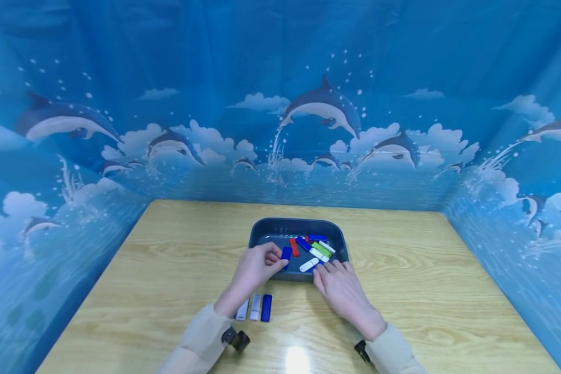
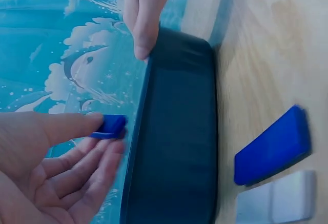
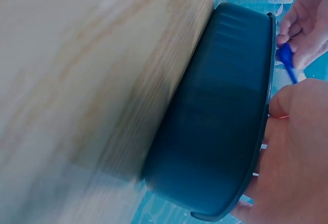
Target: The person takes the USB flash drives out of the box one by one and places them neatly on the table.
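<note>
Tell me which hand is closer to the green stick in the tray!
The right hand. Its fingers reach over the near rim of the tray, just short of the green stick. The left hand is farther, off to the left, pinching a blue stick.

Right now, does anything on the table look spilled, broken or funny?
Nothing looks spilled or broken. Some jumbled sticks overlap inside the dark tray, messy compared with the neat row of sticks in front, but that isn't really odd. The left hand holds one blue stick.
</note>
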The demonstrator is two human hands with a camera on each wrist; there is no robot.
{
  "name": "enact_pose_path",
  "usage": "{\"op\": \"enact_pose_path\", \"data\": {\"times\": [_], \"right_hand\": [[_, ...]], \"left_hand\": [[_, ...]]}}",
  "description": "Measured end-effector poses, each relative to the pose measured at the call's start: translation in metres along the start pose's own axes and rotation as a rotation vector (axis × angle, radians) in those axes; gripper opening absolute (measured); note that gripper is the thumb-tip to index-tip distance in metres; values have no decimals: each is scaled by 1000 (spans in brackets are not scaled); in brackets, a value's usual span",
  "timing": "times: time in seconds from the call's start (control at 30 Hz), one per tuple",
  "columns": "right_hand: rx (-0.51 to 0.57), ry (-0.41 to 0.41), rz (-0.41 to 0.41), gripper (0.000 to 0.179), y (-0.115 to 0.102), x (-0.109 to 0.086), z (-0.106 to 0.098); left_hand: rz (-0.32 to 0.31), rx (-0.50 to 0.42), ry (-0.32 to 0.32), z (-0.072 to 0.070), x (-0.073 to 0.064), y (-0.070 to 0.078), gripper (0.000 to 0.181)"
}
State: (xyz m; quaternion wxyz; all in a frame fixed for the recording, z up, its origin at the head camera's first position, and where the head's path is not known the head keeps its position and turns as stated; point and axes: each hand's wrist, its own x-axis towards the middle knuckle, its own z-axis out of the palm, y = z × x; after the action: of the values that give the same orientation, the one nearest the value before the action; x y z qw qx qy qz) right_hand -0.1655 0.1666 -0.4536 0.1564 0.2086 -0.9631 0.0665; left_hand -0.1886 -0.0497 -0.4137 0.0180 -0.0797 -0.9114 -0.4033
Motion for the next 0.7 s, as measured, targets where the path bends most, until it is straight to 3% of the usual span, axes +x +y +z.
{"op": "enact_pose_path", "data": {"times": [0.17, 0.5, 0.7], "right_hand": [[1, -4, -1, 19, 0, 0, -1], [-4, 7, -8, 19, 1, 0, 1], [-5, 12, -10, 19, 1, 0, 1]], "left_hand": [[-5, -33, 29, -5, -14, -1, 15], [6, -58, -82, 2, -37, -11, 17], [39, -57, -113, 8, -47, -19, 21]]}}
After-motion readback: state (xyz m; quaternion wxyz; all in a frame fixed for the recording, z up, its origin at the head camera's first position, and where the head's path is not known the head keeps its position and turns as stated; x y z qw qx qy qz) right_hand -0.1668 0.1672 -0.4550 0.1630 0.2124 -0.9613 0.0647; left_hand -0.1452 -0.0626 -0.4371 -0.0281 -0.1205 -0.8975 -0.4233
